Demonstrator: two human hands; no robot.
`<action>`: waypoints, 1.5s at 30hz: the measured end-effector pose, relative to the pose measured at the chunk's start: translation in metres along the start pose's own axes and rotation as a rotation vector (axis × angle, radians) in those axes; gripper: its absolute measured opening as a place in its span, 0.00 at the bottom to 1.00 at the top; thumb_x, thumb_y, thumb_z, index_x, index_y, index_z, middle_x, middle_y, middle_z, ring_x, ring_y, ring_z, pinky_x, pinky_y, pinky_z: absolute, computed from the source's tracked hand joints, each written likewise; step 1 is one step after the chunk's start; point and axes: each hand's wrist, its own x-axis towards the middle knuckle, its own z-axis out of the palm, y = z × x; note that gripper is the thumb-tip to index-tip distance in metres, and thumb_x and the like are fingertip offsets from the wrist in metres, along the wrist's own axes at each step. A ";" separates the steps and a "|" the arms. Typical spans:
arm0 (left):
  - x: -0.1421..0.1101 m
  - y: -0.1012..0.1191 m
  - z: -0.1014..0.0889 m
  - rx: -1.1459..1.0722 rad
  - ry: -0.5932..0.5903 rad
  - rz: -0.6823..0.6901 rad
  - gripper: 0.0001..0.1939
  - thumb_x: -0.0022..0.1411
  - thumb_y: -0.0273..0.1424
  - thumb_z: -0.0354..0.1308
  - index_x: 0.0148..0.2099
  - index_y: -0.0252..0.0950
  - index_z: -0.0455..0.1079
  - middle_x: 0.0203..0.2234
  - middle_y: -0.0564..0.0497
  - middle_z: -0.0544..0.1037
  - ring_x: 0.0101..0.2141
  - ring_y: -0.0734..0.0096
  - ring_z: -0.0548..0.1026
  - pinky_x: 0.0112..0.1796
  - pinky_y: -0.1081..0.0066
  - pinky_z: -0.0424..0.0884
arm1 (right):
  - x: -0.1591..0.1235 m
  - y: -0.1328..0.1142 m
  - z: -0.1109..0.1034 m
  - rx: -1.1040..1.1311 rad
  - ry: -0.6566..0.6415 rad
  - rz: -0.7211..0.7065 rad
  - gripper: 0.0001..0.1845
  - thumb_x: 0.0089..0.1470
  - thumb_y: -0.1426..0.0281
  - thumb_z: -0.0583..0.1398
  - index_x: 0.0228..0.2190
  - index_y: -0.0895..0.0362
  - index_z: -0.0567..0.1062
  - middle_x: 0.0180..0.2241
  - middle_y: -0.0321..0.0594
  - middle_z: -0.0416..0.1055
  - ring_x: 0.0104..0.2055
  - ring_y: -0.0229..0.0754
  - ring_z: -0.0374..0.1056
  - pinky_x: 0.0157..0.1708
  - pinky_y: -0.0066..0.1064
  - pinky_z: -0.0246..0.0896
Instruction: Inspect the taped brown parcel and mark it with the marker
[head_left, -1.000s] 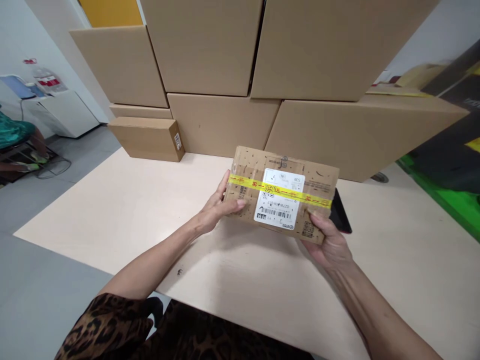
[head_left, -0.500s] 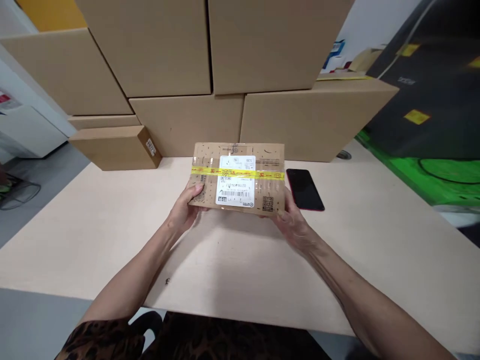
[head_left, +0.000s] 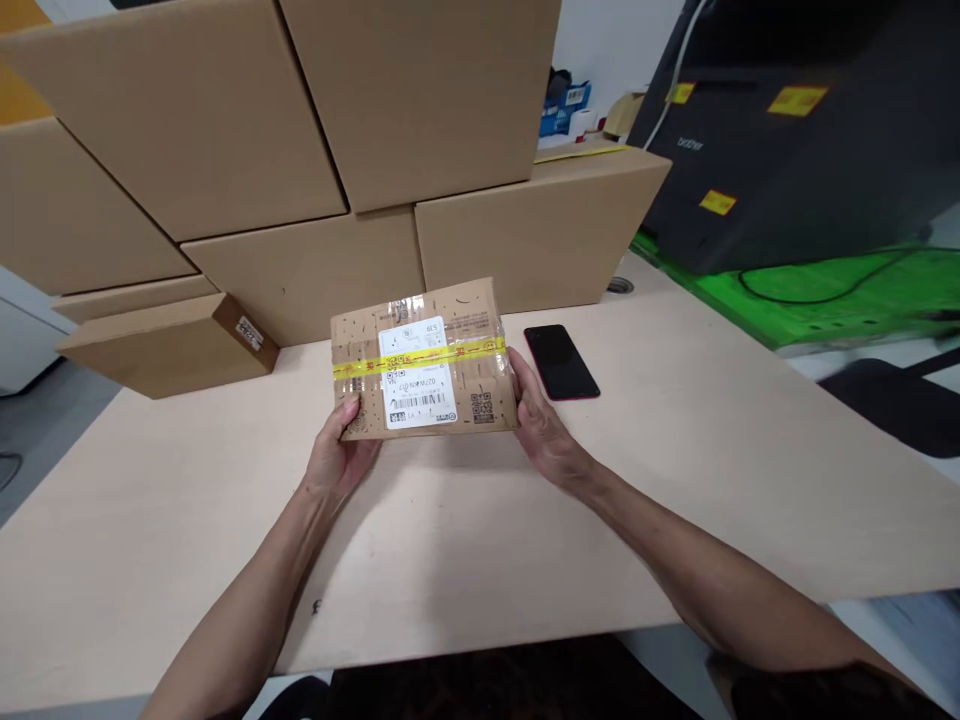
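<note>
Between my two hands is a cardboard parcel (head_left: 472, 310), held tilted above the table with its labelled face towards me. A white shipping label (head_left: 417, 385) sits on that face, its print upside down, and yellow tape (head_left: 465, 352) runs across it. My left hand (head_left: 337, 450) grips the lower left corner, thumb on the front and fingers underneath. My right hand (head_left: 544, 425) is closed on the right edge, its fingers partly hidden behind the box. Just right of the parcel a black phone (head_left: 561, 362) lies on the table.
Large cardboard boxes (head_left: 300, 280) are stacked along the back of the pale table (head_left: 600, 540). A smaller flat box (head_left: 172, 345) stands at the left. Beyond the right rear edge are a dark machine (head_left: 750, 170) and a green surface (head_left: 810, 300) with a black cable.
The view has swung to the right, so boxes and phone appear further left. Both hands still hold the parcel, which is now slightly rotated, its right end higher.
</note>
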 end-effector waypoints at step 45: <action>0.003 -0.007 -0.011 0.339 0.069 0.151 0.31 0.45 0.54 0.81 0.47 0.41 0.83 0.50 0.47 0.89 0.50 0.53 0.87 0.54 0.61 0.84 | 0.008 -0.013 0.009 0.139 0.111 0.008 0.61 0.47 0.49 0.77 0.74 0.36 0.55 0.76 0.40 0.62 0.79 0.61 0.55 0.77 0.66 0.52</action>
